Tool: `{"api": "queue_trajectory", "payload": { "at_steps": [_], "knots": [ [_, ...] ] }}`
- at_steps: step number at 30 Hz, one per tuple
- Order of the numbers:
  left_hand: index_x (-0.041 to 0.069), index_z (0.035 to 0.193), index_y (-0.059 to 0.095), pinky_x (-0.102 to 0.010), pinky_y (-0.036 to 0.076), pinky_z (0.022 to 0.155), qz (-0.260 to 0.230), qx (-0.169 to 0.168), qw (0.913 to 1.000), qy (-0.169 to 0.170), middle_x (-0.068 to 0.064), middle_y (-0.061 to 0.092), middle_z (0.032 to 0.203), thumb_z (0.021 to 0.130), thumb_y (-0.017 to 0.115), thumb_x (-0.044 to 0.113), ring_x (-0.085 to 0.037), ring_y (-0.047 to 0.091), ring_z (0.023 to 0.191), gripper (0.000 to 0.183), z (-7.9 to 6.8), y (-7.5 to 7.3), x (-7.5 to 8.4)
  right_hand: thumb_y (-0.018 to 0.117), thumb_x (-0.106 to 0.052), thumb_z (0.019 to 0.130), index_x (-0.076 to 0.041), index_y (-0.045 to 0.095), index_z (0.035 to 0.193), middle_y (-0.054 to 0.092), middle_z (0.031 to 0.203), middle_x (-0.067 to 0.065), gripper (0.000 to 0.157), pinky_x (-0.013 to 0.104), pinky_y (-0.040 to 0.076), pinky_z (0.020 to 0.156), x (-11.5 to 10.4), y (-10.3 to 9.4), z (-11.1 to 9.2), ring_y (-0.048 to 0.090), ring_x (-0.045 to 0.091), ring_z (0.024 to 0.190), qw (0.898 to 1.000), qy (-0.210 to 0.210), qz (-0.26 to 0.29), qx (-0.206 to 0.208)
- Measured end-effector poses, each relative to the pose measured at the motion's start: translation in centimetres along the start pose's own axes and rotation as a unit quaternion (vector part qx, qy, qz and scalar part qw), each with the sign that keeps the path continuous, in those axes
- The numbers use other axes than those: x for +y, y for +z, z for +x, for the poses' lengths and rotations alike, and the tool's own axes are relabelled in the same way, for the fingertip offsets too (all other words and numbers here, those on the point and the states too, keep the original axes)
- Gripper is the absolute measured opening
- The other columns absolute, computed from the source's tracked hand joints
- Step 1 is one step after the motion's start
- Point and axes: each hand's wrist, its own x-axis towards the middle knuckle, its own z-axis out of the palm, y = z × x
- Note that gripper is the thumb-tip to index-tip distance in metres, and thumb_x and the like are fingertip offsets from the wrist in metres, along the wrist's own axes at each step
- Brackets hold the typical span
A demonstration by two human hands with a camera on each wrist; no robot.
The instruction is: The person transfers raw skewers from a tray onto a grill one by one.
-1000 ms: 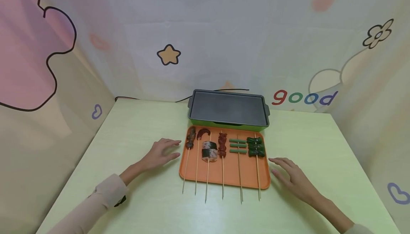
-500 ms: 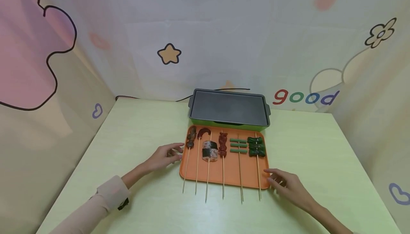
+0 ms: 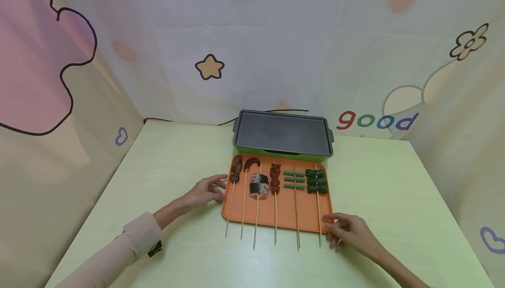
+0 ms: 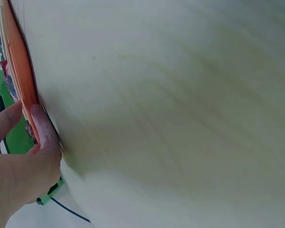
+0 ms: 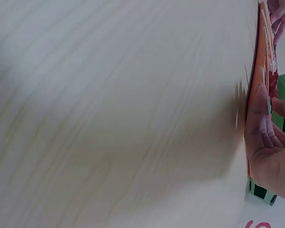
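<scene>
An orange tray [image 3: 286, 213] lies on the table, bearing a row of toy food skewers. My left hand [image 3: 206, 192] grips the tray's left edge, its thumb and fingers on either side of the rim in the left wrist view. At the front right corner, my right hand [image 3: 351, 231] pinches the rim near the green leafy skewer [image 3: 316, 181]. Other skewers carry dark brown pieces [image 3: 236, 169], a curled red piece [image 3: 251, 163], a black-and-white banded roll [image 3: 258, 186], dark red meat [image 3: 275, 178] and green stalks [image 3: 294, 179]. Their sticks overhang the tray's front edge.
Right behind the tray stands a grill [image 3: 284, 133] with a flat grey top and a green base. A patterned cloth backdrop [image 3: 252, 47] rises behind the table [image 3: 177, 147] and along both sides. A black cord runs along the table's back edge.
My left hand has moved right, from beside the tray onto its left edge. My right hand has moved left and toward the front, onto the front right corner. The tray stays in place.
</scene>
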Motion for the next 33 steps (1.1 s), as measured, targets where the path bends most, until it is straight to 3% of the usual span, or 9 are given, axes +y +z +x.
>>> {"api": "queue_trajectory", "payload": {
  "at_steps": [5, 10, 16, 26, 33],
  "knots": [
    [-0.004, 0.153, 0.039, -0.022, 0.053, 0.079, -0.006, 0.001, 0.9999, -0.014, -0.023, 0.059, 0.129, 0.093, 0.066, -0.005, -0.012, 0.070, 0.095, 0.066, 0.20, 0.04, 0.08, 0.064, -0.018, 0.102, 0.020, 0.050, 0.136, 0.076, 0.089, 0.021, 0.053, 0.041, 0.065, 0.063, 0.01, 0.20, -0.08, 0.075, 0.020, 0.070, 0.996, 0.044, 0.074, -0.038],
    [-0.004, 0.154, 0.038, -0.024, 0.056, 0.080, -0.012, -0.003, 0.9997, -0.019, -0.023, 0.059, 0.129, 0.093, 0.065, -0.006, -0.014, 0.071, 0.095, 0.067, 0.07, -0.07, 0.21, 0.065, -0.017, 0.101, 0.022, 0.044, 0.140, 0.078, 0.093, 0.016, 0.059, 0.037, 0.065, 0.070, 0.02, 0.56, -0.03, 0.078, 0.021, 0.078, 0.987, 0.084, 0.127, -0.056],
    [-0.002, 0.154, 0.038, -0.025, 0.058, 0.082, -0.018, -0.008, 0.9994, -0.028, -0.022, 0.059, 0.129, 0.092, 0.066, -0.006, -0.013, 0.071, 0.095, 0.069, 0.33, -0.19, 0.16, 0.065, -0.012, 0.100, 0.024, 0.036, 0.142, 0.079, 0.099, 0.013, 0.063, 0.035, 0.065, 0.076, 0.00, 0.71, -0.10, 0.078, 0.019, 0.083, 0.975, 0.099, 0.184, -0.075],
    [-0.002, 0.154, 0.040, -0.027, 0.060, 0.082, -0.031, -0.017, 0.9989, -0.029, -0.019, 0.061, 0.126, 0.091, 0.068, -0.006, -0.011, 0.071, 0.091, 0.069, 0.44, -0.54, 0.41, 0.066, -0.007, 0.099, 0.024, 0.031, 0.144, 0.079, 0.101, 0.014, 0.065, 0.033, 0.065, 0.078, -0.16, 0.78, -0.26, 0.078, 0.017, 0.086, 0.975, 0.104, 0.184, -0.066],
    [-0.002, 0.154, 0.040, -0.026, 0.060, 0.082, -0.040, -0.018, 0.9985, -0.032, -0.017, 0.062, 0.123, 0.091, 0.067, -0.008, -0.010, 0.070, 0.088, 0.069, 0.51, -0.59, 0.27, 0.066, -0.009, 0.099, 0.024, 0.030, 0.145, 0.078, 0.100, 0.007, 0.066, 0.031, 0.064, 0.081, 0.06, 0.53, -0.81, 0.077, 0.014, 0.091, 0.977, 0.092, 0.180, -0.062]
  ]
}}
